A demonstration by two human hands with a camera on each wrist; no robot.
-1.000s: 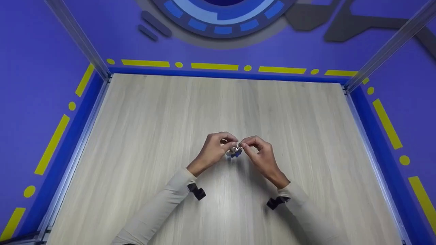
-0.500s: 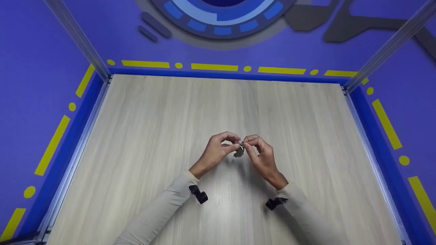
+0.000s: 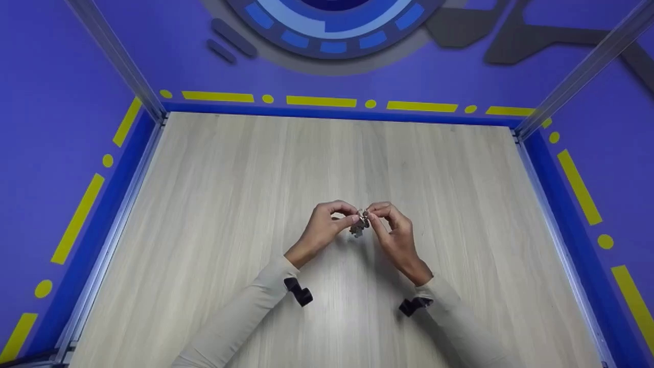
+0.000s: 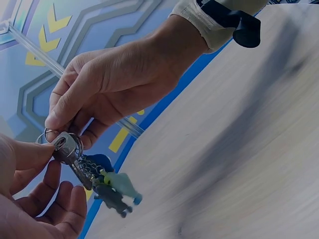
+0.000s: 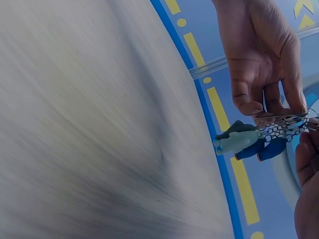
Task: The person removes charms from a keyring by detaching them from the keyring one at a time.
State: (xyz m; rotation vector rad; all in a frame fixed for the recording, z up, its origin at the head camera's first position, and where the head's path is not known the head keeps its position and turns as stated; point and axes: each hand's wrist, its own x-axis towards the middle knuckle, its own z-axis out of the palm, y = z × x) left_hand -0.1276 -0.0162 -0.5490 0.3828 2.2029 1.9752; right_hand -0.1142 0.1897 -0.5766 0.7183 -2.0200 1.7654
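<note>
A bunch of keychains (image 3: 359, 227) hangs between my two hands above the table. In the left wrist view it shows metal split rings (image 4: 79, 147), a silvery metal piece (image 4: 63, 149) with a slot, short chains and small figure charms (image 4: 122, 184). The right wrist view shows pale green and dark blue charms (image 5: 239, 143). My left hand (image 3: 327, 227) pinches the ring end of the bunch by the metal piece between thumb and index finger. My right hand (image 3: 397, 237) pinches a thin ring at the same end. Fingers partly hide the rings.
A pale wood-grain table (image 3: 255, 168) spreads beneath the hands. Blue panels with yellow markings (image 3: 322, 100) and metal frame rails (image 3: 117, 56) enclose its back and sides. Black wrist cameras (image 3: 298, 292) sit on both sleeves.
The bunch has turned, and the blue charms facing up earlier now look greyish from the head. Both hands have shifted slightly to the right and keep pinching the ring end.
</note>
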